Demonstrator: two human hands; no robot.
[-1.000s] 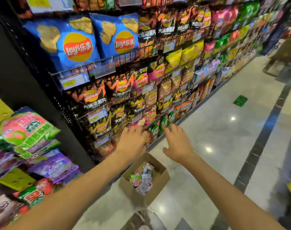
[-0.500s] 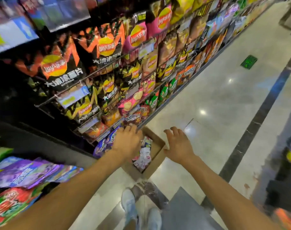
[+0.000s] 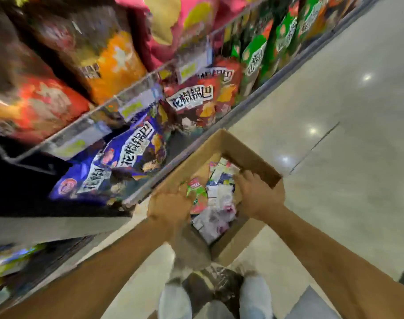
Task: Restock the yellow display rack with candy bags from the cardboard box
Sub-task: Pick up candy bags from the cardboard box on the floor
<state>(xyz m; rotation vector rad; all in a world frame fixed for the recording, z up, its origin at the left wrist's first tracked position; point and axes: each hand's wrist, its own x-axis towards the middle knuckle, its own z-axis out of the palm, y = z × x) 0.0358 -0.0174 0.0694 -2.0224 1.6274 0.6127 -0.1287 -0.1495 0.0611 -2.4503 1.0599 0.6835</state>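
Holds both bare arms stretched forward and down to the cardboard box [image 3: 219,140], forearms converging toward it. Curls the left hand [image 3: 170,207] round the box's left wall, knuckles up. Hooks the right hand [image 3: 257,194] onto the box's right wall, fingers [image 3: 245,178] bent at its rim.

Head view, steeply down, over cardboard box [image 3: 231,143]

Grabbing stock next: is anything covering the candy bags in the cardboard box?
Nothing visible. The brown cardboard box is open-topped; colourful candy bags lie exposed between the left hand and right hand on its rim.
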